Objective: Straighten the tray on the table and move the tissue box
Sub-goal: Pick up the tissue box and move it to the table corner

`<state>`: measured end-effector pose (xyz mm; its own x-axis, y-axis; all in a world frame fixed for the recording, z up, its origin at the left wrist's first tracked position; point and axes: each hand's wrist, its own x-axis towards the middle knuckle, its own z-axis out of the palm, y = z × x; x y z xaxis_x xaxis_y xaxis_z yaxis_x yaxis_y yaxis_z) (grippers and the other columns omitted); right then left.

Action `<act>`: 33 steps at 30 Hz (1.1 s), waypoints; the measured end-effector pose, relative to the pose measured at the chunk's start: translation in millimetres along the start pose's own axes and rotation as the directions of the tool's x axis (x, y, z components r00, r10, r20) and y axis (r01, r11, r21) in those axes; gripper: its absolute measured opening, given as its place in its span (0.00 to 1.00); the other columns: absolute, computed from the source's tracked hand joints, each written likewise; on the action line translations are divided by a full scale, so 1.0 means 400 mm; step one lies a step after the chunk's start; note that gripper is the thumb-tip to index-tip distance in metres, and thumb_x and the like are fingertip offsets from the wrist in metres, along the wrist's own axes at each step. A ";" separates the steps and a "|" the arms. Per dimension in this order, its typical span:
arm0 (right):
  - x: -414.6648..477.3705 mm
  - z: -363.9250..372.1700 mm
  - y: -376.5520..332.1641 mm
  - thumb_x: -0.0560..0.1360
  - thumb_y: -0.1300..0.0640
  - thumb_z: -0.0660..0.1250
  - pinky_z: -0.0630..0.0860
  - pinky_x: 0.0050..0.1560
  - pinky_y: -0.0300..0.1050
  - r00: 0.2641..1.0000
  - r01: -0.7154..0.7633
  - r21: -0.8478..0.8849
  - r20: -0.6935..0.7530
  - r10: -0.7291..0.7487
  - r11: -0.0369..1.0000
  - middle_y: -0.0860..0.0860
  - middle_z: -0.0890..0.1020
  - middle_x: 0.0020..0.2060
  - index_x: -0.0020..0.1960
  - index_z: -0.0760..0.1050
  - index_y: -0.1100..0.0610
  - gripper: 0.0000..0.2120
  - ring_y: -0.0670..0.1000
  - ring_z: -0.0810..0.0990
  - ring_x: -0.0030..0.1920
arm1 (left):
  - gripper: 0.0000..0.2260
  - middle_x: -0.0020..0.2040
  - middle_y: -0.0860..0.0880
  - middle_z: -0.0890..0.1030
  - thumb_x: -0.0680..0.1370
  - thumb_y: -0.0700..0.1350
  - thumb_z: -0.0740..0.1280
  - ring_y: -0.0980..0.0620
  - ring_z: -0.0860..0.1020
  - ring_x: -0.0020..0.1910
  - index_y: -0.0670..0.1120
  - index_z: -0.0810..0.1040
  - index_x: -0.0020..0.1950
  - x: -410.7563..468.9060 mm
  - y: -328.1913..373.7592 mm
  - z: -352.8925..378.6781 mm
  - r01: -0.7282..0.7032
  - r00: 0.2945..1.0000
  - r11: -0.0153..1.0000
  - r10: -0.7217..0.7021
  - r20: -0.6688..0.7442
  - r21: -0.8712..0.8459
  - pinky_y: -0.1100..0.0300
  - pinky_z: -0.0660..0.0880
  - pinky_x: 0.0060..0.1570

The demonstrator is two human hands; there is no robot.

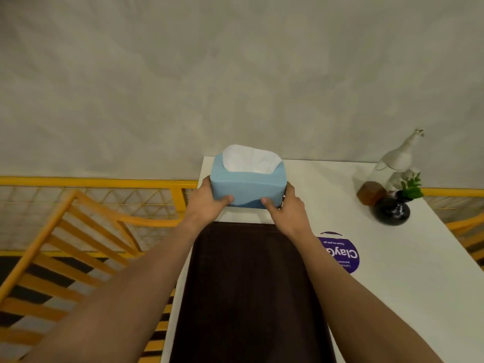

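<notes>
A light blue tissue box (247, 183) with white tissue sticking out of its top sits at the far left corner of the white table (327, 195). My left hand (207, 203) grips its left side and my right hand (285, 205) grips its right side, thumbs pressed on the near face. Whether the box rests on the table or is lifted slightly I cannot tell. A dark brown rectangular tray (251, 289) lies lengthwise on the table just in front of the box, between my forearms, its long sides roughly parallel to the table's left edge.
A round purple sticker (343, 254) lies right of the tray. At the far right stand a black round vase with a green plant (391, 210), a brown block (370, 192) and a white figurine (395, 163). Yellow railing and a yellow chair (78, 231) are left of the table.
</notes>
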<state>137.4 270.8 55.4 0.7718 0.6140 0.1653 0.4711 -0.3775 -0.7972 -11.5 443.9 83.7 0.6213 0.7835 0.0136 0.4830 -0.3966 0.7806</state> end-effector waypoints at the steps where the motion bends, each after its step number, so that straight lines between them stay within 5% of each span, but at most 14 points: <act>1: 0.004 0.017 -0.011 0.76 0.41 0.71 0.77 0.51 0.48 1.000 0.001 0.000 -0.001 -0.001 1.000 0.54 0.79 0.63 0.74 0.62 0.54 0.34 0.58 0.80 0.59 | 0.33 0.63 0.45 0.80 0.71 0.53 0.76 0.43 0.79 0.60 0.46 0.69 0.72 0.009 -0.013 -0.015 -0.008 1.000 1.000 0.008 0.009 -0.003 0.56 0.72 0.49; 21: 0.246 0.248 0.079 0.74 0.50 0.75 0.73 0.50 0.44 0.996 -0.077 -0.038 0.034 0.079 0.996 0.51 0.79 0.60 0.77 0.56 0.51 0.39 0.58 0.80 0.58 | 0.32 0.68 0.45 0.77 0.77 0.50 0.73 0.45 0.75 0.67 0.44 0.64 0.76 0.270 -0.198 0.039 -0.067 0.996 0.992 0.073 0.059 -0.107 0.46 0.76 0.63; 29: 0.362 0.286 0.112 0.74 0.48 0.76 0.71 0.36 0.28 0.999 -0.024 -0.040 0.046 0.026 0.999 0.40 0.76 0.52 0.78 0.57 0.50 0.40 0.44 0.75 0.47 | 0.37 0.60 0.44 0.82 0.75 0.46 0.74 0.42 0.81 0.58 0.48 0.58 0.79 0.385 -0.252 0.061 -0.051 0.998 0.998 0.052 0.034 -0.032 0.54 0.77 0.50; 33: 0.402 0.291 0.124 0.74 0.47 0.75 0.70 0.38 0.34 0.997 -0.031 -0.103 0.067 0.038 0.994 0.43 0.77 0.49 0.74 0.64 0.53 0.34 0.48 0.77 0.46 | 0.32 0.58 0.42 0.83 0.76 0.45 0.74 0.40 0.82 0.55 0.45 0.64 0.77 0.433 -0.264 0.066 -0.020 0.999 0.999 0.019 0.040 0.029 0.51 0.78 0.52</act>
<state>235.4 431.3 -25.2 0.7591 0.6439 0.0955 0.4881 -0.4660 -0.7380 61.5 609.0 -12.7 0.6542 0.7563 0.0035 0.4881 -0.4257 0.7619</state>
